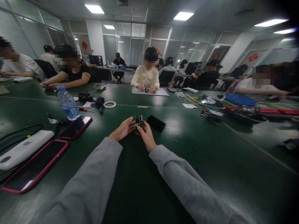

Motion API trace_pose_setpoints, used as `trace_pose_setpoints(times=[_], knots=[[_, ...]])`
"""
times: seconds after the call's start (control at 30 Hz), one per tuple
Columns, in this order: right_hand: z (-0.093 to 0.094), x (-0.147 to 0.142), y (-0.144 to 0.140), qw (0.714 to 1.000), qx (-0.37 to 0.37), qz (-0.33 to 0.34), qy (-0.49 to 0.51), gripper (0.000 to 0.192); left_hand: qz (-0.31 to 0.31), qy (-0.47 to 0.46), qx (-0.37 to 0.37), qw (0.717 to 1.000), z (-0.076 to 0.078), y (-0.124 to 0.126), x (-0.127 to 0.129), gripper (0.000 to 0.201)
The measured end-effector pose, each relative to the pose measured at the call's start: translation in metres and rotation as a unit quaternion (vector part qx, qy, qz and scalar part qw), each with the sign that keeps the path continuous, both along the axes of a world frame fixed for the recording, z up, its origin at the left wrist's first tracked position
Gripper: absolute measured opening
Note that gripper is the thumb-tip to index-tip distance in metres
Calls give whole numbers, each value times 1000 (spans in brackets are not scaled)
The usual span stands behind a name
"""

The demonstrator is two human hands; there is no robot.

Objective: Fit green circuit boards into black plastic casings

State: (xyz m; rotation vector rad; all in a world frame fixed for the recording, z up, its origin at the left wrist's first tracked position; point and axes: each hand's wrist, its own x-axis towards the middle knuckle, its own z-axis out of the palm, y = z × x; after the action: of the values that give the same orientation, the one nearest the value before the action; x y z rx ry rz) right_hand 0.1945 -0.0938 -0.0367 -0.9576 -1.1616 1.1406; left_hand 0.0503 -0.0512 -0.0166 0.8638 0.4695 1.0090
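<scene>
A small electronic module (138, 119) with what look like circuit boards stands between my two hands, just above or on the green table. My right hand (147, 134) grips it from the right, the thumb over its near face. From the left, my left hand (123, 129) has its fingertips closed against the module's side; some of those fingers are hidden behind it. Just right of my right hand lies an open black box (156, 123), tilted at an angle on the tabletop. The module's fine details are too small to make out.
On the left are a water bottle (68, 104), two phones (76, 127), a white device (25, 151) and a screwdriver (86, 109). A tape roll (109, 104) lies farther back. Cables and a blue tray (241, 99) are at right. A person (146, 77) sits across the table (198, 149).
</scene>
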Motion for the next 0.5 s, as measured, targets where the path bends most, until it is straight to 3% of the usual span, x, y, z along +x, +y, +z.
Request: trace_pose_setpoints(times=[0.13, 0.33, 0.4, 0.5], knots=[[-2, -1, -1, 990, 83, -32, -113, 66, -3, 23, -35, 999, -5, 1, 5, 33], [10, -1, -10, 938, 183, -74, -286, 49, 45, 4, -40, 998, -9, 4, 3, 23], [18, 9, -11, 892, 205, -119, -386, 44, 53, -7, -49, 997, -8, 6, 1, 27], [25, 41, -4, 780, 246, -212, -536, 43, 72, -34, -87, 993, -4, 9, -3, 35]])
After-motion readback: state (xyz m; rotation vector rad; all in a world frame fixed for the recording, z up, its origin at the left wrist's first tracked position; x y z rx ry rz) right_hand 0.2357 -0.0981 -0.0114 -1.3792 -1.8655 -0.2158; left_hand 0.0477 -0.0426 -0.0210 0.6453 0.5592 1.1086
